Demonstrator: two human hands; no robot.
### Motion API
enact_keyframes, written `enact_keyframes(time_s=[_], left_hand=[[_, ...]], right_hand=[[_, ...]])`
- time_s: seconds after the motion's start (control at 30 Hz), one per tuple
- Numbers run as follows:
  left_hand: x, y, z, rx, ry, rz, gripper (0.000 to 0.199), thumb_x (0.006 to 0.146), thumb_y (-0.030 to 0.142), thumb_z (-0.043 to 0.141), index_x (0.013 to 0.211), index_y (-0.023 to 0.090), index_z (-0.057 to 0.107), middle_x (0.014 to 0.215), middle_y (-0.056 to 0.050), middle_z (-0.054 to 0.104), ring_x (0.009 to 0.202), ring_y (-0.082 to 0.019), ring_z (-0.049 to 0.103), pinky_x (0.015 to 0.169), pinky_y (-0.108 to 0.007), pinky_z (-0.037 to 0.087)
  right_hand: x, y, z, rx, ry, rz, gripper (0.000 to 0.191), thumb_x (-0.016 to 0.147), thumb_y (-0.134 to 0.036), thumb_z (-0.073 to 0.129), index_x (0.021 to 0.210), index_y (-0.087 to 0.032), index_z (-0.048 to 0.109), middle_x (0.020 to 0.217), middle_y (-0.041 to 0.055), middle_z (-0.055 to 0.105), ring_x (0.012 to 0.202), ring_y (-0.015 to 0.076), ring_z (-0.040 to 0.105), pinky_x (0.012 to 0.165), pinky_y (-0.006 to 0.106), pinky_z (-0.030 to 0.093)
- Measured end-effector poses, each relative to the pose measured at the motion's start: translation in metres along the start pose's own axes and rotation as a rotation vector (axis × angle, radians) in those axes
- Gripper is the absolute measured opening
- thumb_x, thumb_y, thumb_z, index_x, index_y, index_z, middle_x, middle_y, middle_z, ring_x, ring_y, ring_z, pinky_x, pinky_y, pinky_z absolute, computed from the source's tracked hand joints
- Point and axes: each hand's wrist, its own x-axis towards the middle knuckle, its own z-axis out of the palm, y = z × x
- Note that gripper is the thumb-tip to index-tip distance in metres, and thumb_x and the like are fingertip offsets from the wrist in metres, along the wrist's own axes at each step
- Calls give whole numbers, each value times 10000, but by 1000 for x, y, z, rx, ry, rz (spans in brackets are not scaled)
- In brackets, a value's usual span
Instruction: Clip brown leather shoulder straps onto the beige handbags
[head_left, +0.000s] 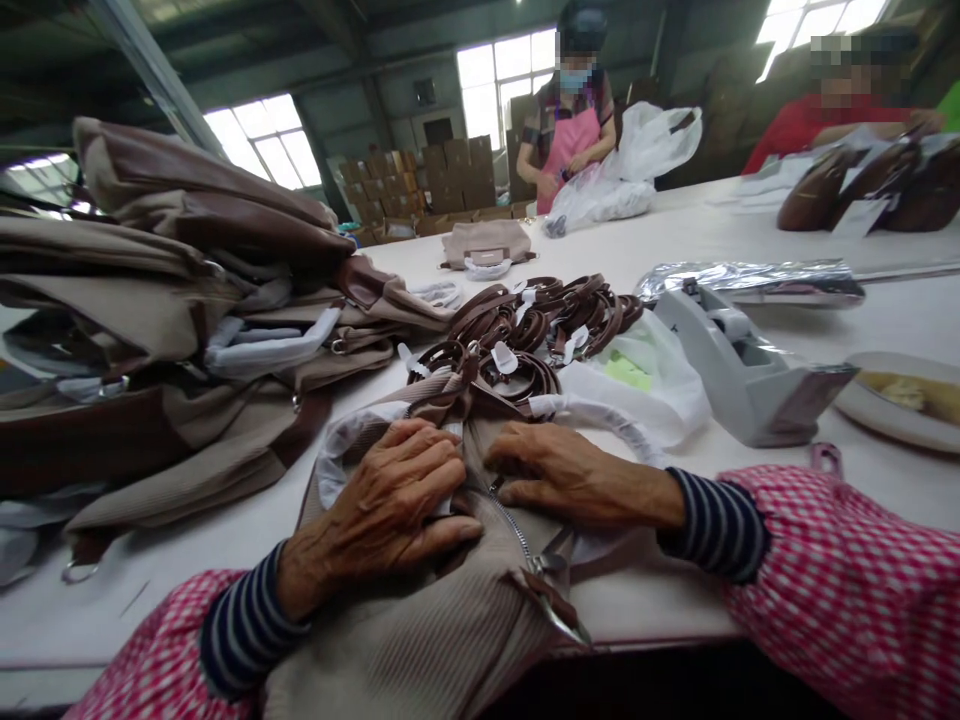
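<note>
The right hand's (570, 470) thumb and forefinger narrowed toward each other beside the upper end of the zip (516, 530); whether they pinched cloth could not be told. The left hand (405, 490) pressed on the ribbed bag (420, 640), fingers together and thumb reaching toward the zip, its grip unclear too. The zip lay on the bag between and below the hands, its long axis slanting from the right fingertips toward the wearer and rightward to a metal pull (551, 562); the right hand was nearer. Two wrapped handles flanked the bag's top, one at its left (337, 440), one at its right (611, 420). Beyond the bag lay coiled brown straps (480, 305), too tangled to count, and farther off one small bag (487, 240). Left of it rose a pile of bags (202, 220), overlapping past counting. Right of it were one tape dispenser (757, 400), one foil-like roll (757, 278) and one plate (862, 405). Two people, one in a pink apron (570, 140), one in red (817, 125), were well beyond it.
</note>
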Motion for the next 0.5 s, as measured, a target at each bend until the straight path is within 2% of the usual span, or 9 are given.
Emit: enact_keyframes(time_s=[0.13, 0.3, 0.4, 0.5], left_hand=[[1, -1, 4, 11, 18, -20, 474, 1077, 561, 385, 914, 167, 595, 964, -96, 702, 997, -288, 644, 987, -495, 410], [-2, -1, 6, 21, 48, -28, 533, 1073, 613, 322, 899, 181, 580, 982, -96, 702, 976, -270, 639, 989, -479, 421], [-2, -1, 7, 16, 52, -34, 555, 1073, 625, 295, 879, 186, 574, 947, -83, 686, 948, -256, 625, 994, -470, 419], [0, -1, 7, 16, 50, -34, 556, 1069, 626, 318, 846, 188, 578, 888, -64, 652, 889, -238, 597, 971, -453, 419]], right_hand=[[8, -2, 3, -25, -64, -17, 21, 925, -125, 679, 922, -144, 689, 945, 48, 668, 895, 183, 593, 815, 302, 429], [6, -1, 1, -65, -44, -101, 111, 952, -146, 634, 843, -160, 617, 858, 27, 645, 767, 152, 553, 713, 282, 409], [6, -5, -4, -213, -51, -186, 155, 1003, -178, 556, 853, -181, 591, 808, 22, 640, 685, 152, 517, 652, 298, 366], [22, -5, -4, -470, 9, -171, 130, 1014, -157, 518, 915, -166, 600, 859, 56, 671, 670, 171, 534, 606, 322, 304]])
